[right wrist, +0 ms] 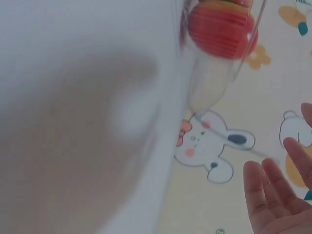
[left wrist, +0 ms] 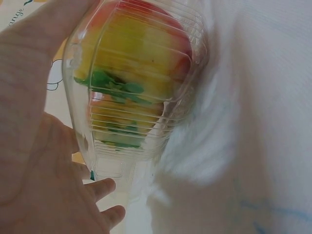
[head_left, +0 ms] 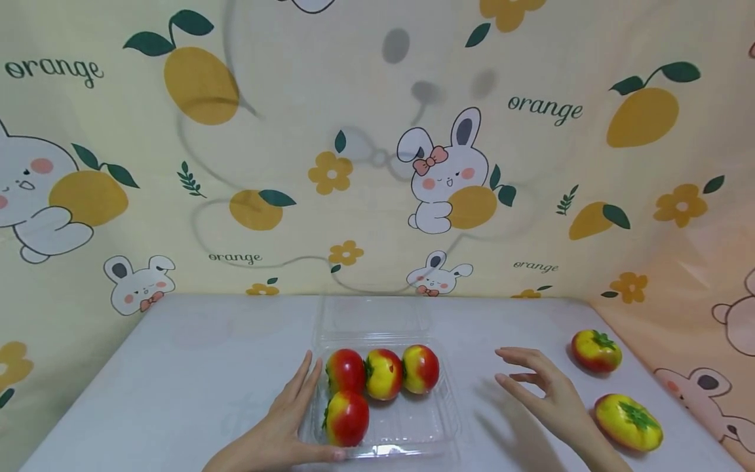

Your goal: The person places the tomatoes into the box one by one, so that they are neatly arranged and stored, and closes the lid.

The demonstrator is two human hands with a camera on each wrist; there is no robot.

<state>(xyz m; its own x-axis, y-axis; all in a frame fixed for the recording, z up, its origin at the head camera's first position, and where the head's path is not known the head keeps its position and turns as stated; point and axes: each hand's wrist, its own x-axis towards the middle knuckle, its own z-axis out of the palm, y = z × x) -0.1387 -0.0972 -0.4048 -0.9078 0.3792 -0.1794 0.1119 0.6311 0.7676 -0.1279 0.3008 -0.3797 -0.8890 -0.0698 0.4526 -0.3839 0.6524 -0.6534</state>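
Note:
A clear plastic clamshell box point(head_left: 413, 426) lies on the table with its lid point(head_left: 374, 318) folded back. Inside, three red-and-yellow persimmons point(head_left: 384, 374) line the back, and another persimmon point(head_left: 347, 418) sits at the front left. My left hand point(head_left: 289, 416) rests along the box's left side, fingers straight, thumb at the front rim. In the left wrist view, green leafy tops point(left wrist: 117, 87) show through the ribbed wall. My right hand point(head_left: 548, 396) hovers over the table between the box and the persimmons on the right, fingers loosely bent and holding nothing.
Two more persimmons lie near the table's right edge: a redder persimmon point(head_left: 596, 352) farther back and a yellower persimmon point(head_left: 628, 423) nearer, beside my right wrist. A patterned cloth backdrop point(head_left: 366, 85) rises behind the white table point(head_left: 206, 367).

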